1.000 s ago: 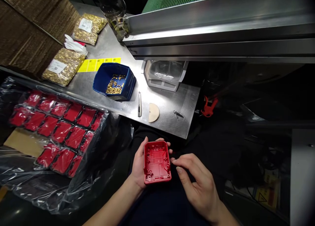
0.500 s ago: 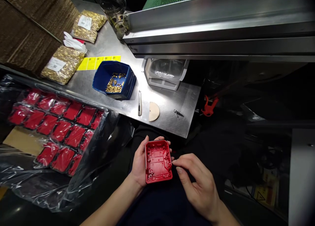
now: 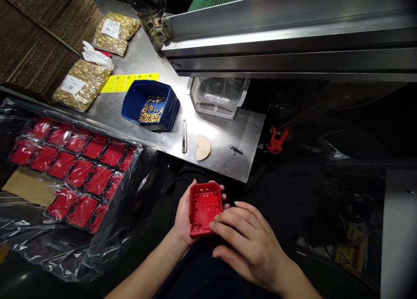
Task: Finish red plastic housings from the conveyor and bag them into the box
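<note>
A red plastic housing (image 3: 206,210), hollow side toward me, rests in my left hand (image 3: 183,216). The left fingers wrap behind it and show past its right edge. Its inside has ribs and small screw posts. My right hand (image 3: 254,242) is at the housing's lower right side, fingers apart, with the fingertips over or against the edge; whether they touch it I cannot tell. Nothing shows between the right thumb and fingers. Beyond the hands, on the metal table (image 3: 224,160), lie a utility knife (image 3: 184,136), a pale half-round disc (image 3: 203,147) and a nail clipper (image 3: 236,149).
A blue bin (image 3: 169,108) holds small brass parts. Bags of brass parts (image 3: 81,84) and a white glove (image 3: 96,56) lie farther left. A plastic-lined box (image 3: 130,177) holds rows of red housings (image 3: 78,173). A grey bin (image 3: 216,110) sits under a metal rail (image 3: 286,64).
My right hand has gone from a pinch beside the housing to spread fingers at its lower right side. The housing has tilted and shifted slightly left in my left hand.
</note>
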### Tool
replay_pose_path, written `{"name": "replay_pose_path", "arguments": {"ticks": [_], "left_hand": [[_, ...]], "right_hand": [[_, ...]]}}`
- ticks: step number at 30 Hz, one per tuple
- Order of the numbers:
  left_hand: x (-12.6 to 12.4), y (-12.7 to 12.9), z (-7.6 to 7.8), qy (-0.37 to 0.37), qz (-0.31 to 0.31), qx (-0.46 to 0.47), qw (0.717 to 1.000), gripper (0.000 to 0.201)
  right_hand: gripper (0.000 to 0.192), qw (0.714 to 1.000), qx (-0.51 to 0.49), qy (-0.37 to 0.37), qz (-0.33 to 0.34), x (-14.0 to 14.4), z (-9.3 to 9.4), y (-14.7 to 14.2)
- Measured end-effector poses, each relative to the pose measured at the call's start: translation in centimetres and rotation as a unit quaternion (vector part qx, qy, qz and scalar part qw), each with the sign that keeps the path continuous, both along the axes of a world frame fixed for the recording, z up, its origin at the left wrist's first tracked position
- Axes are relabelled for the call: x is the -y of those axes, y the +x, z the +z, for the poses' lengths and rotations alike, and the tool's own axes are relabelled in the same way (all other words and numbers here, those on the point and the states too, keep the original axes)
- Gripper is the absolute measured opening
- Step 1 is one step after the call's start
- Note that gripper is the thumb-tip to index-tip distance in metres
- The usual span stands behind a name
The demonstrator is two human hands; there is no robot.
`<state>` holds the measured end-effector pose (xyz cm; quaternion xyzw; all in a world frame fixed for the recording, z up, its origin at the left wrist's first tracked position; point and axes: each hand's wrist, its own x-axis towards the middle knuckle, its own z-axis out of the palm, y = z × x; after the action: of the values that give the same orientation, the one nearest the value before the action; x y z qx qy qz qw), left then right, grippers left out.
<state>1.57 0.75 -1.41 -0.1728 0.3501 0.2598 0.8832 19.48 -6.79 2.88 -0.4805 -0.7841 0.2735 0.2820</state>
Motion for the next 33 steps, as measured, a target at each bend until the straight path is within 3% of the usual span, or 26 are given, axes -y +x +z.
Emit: {"name": "replay_pose_path", "arguments": {"ticks": [4, 7, 10, 12, 14, 16, 18, 20, 23, 27, 30, 33], "left_hand": [[0.0, -0.5, -0.5, -0.020, -0.046, 0.019, 0.999, 0.063], [0.2, -0.4, -0.3, 0.007, -0.055, -0.052, 0.997, 0.056], [0.4, -0.1, 0.0, 0.080, -0.058, -0.146, 0.984, 0.044], [0.5, 0.1, 0.2, 0.115, -0.068, -0.149, 0.980, 0.043], [0.5, 0.2, 0.4, 0.126, -0.078, -0.104, 0.983, 0.046], [0.5, 0.2, 0.5, 0.125, -0.088, -0.049, 0.987, 0.052], [0.6, 0.2, 0.4, 0.118, -0.100, -0.012, 0.988, 0.058], [0.9, -0.1, 0.2, 0.110, -0.110, 0.004, 0.988, 0.059], [1.5, -0.8, -0.5, 0.098, -0.115, -0.005, 0.988, 0.050], [2.1, -2.5, -1.2, 0.089, -0.091, -0.057, 0.990, 0.042], [2.2, -3.8, -1.5, 0.110, -0.079, -0.074, 0.988, 0.043], [2.3, -4.9, -1.2, 0.152, -0.093, -0.099, 0.979, 0.053]], "right_hand": [[0.033, 0.997, 0.057, 0.045, -0.002, -0.8, -0.8, -0.1], [0.030, 0.999, 0.010, 0.050, -0.007, -1.1, -1.4, 0.0], [0.021, 0.984, -0.122, -0.045, -0.125, -1.2, -2.1, 0.6], [0.023, 0.918, -0.239, -0.202, -0.244, -1.4, -2.7, 1.2], [0.037, 0.817, -0.350, -0.349, -0.299, -1.9, -3.3, 1.5], [0.043, 0.745, -0.425, -0.431, -0.281, -2.3, -3.8, 1.5], [0.045, 0.722, -0.446, -0.464, -0.252, -2.6, -4.0, 1.2], [0.048, 0.741, -0.417, -0.472, -0.232, -2.6, -4.0, 0.8], [0.047, 0.815, -0.310, -0.446, -0.199, -2.5, -3.8, 0.4], [0.032, 0.908, -0.133, -0.349, -0.192, -3.8, -3.5, 0.4], [0.031, 0.935, -0.030, -0.260, -0.241, -7.6, -4.1, -0.4], [0.038, 0.938, 0.082, -0.201, -0.269, -13.4, -5.3, -3.0]]}}
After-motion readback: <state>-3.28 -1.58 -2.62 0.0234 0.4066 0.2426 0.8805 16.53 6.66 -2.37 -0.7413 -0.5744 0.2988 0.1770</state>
